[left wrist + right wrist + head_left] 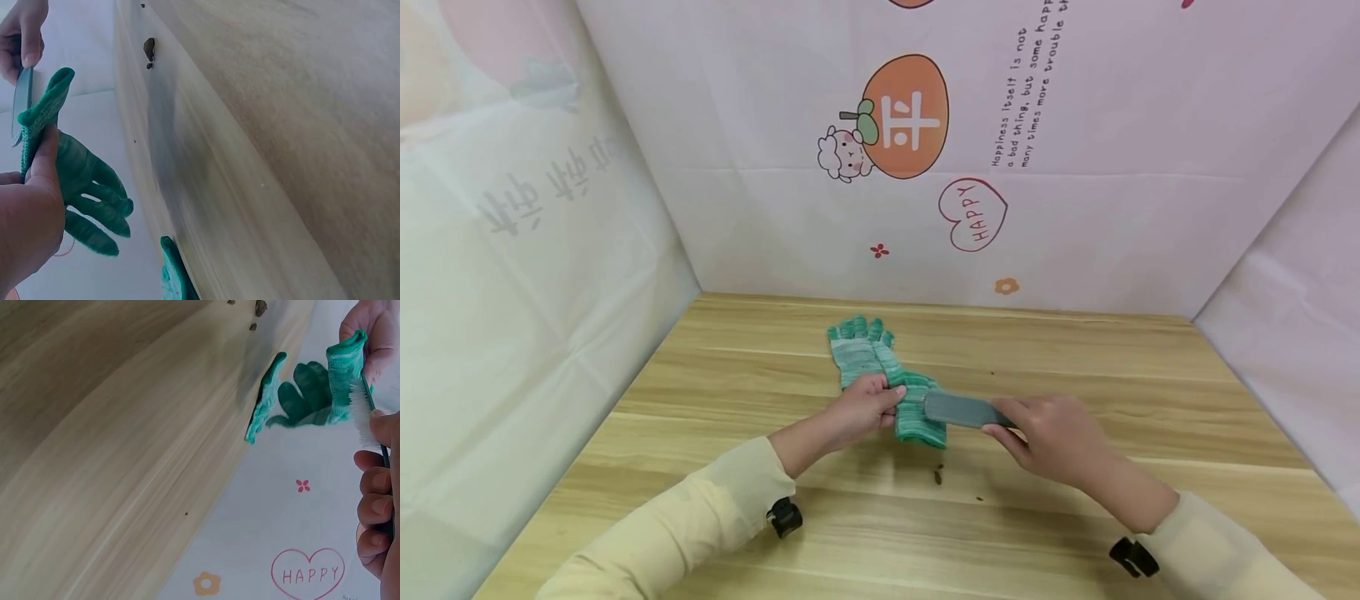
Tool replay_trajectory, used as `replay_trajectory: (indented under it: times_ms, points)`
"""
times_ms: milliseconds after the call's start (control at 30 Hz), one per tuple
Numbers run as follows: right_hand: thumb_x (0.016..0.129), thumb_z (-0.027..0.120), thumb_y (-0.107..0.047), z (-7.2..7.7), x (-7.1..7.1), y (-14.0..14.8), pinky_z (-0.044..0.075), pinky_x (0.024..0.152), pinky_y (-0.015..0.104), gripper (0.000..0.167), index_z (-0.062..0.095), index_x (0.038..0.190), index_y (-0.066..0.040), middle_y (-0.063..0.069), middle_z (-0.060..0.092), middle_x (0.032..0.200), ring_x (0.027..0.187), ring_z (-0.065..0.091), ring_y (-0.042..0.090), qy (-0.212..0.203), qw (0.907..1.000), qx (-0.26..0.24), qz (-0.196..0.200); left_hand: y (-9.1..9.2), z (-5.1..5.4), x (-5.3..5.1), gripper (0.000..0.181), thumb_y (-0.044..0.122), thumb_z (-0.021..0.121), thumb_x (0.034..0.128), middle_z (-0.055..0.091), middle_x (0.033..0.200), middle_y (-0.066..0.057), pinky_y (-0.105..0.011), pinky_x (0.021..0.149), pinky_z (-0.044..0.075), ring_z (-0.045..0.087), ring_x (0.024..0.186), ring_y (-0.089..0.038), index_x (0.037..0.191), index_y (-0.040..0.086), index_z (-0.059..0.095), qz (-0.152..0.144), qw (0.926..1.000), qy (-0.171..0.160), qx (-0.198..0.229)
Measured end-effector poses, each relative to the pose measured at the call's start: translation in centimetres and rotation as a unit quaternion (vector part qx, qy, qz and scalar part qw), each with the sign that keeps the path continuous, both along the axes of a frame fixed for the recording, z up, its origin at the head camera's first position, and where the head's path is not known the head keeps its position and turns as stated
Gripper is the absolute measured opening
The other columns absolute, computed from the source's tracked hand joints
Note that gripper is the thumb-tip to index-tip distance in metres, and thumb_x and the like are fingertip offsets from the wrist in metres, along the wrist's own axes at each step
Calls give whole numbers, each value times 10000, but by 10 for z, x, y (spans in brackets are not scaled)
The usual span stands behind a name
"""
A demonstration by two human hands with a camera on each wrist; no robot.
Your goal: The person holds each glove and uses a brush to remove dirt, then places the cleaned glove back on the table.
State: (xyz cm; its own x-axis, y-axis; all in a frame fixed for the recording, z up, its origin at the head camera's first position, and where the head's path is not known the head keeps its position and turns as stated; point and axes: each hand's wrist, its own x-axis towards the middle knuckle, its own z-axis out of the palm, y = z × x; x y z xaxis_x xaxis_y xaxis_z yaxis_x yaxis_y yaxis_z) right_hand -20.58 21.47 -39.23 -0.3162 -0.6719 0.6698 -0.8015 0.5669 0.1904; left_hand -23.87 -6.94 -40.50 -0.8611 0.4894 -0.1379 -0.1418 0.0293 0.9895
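Note:
My left hand (863,407) grips a green knitted work glove (922,423) by its cuff, thumb on top. In the left wrist view the coated fingers of this glove (87,181) hang below the hand, above the table. A brush (962,410) with a flat grey back is held in my right hand (1060,437), fingers curled round its handle. The right wrist view shows its white bristles (360,412) against the glove's cuff (344,369). Behind the left hand, a second green glove (856,354) lies on the table, its fingers pointing away.
Small dark brown bits (937,477) lie on the wood-grain table (715,500) in front of the held glove. White printed sheets (760,208) stand as walls at the back and on both sides. A dark band (786,517) is on each sleeve.

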Motion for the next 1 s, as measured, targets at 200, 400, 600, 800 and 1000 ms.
replay_trajectory:
  times_ms: [200, 400, 600, 800, 1000]
  points:
    - [1021, 420, -473, 1, 0, 11, 294, 355, 209, 497, 632, 828, -68, -50, 545, 569, 422, 406, 25, 47, 9997, 5, -223, -2, 0, -2, 235, 88, 406, 1057, 465, 679, -13, -322, 649, 329, 365, 618, -125, 829, 34, 424, 163, 9998, 43, -71]
    - [1020, 405, -488, 5, -2, 2, 251, 364, 211, 482, 596, 830, -88, -79, 483, 554, 415, 359, 32, 174, 9993, -70, -311, 1, -1, -3, 233, 95, 412, 1057, 496, 716, -22, -298, 667, 400, 448, 648, -95, 831, 37, 426, 131, 9999, 78, -19]
    - [1023, 409, -482, 4, -3, -14, 213, 376, 181, 465, 593, 834, -99, -87, 482, 562, 419, 341, 17, 144, 9998, -12, -138, 5, 1, -1, 219, 87, 405, 1057, 557, 770, -20, -275, 692, 460, 545, 689, -72, 851, 20, 438, 115, 9999, 6, 35]
    - [1027, 388, -486, -3, -2, -13, 137, 409, 133, 487, 586, 810, -97, -108, 445, 546, 469, 250, -41, -28, 10000, 10, -18, 3, 2, -2, 297, 99, 412, 1057, 266, 632, 2, -277, 578, 258, 223, 564, -128, 774, 67, 326, 272, 9995, 154, -4]
    - [1030, 376, -489, -6, 0, -4, 135, 417, 140, 495, 576, 785, -108, -136, 393, 555, 484, 213, -46, -120, 9997, 156, -111, 0, 1, -4, 276, 97, 400, 1060, 268, 607, 9, -277, 577, 264, 217, 540, -127, 791, 55, 355, 256, 9995, 208, 25]
